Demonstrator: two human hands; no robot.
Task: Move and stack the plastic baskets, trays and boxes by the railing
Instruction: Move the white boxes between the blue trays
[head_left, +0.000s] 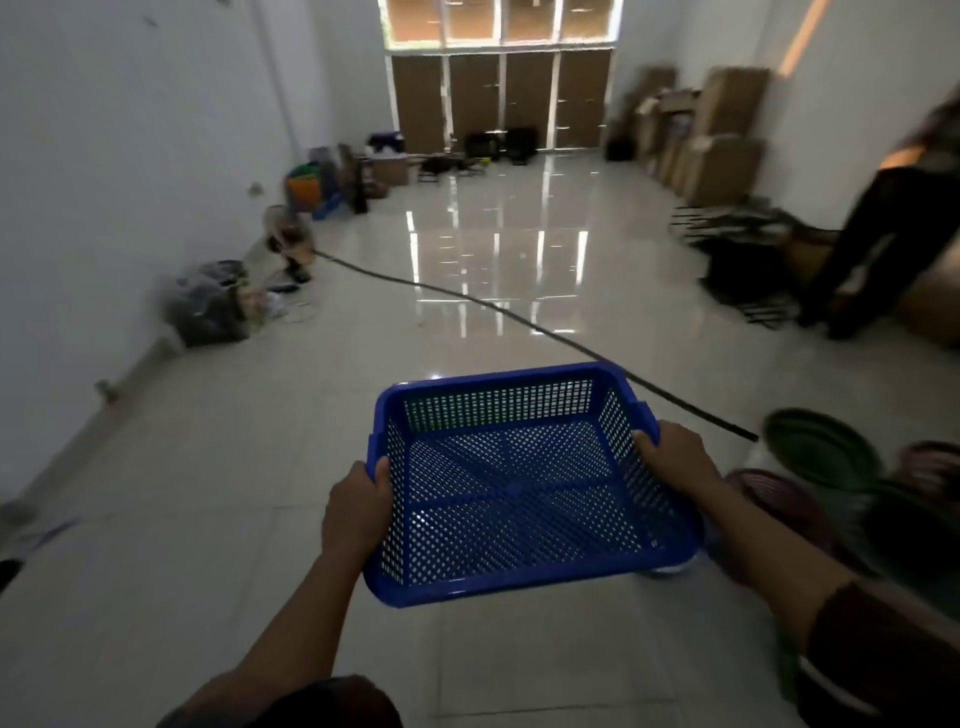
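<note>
Blue basket (524, 483): perforated, rectangular, held level in the air above the tiled floor (218, 493). Left hand (356, 506) grips its left rim, thumb inside; right hand (675, 457) grips its right rim likewise. Round green basket (821, 449) and dark round ones close at right. Black cable (467, 299) crosses the open floor ahead; boxes (722, 130) line the right wall

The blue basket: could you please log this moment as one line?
blue basket: empty, carried | left hand: grips left rim | right hand: grips right rim | below: tiled floor
</note>
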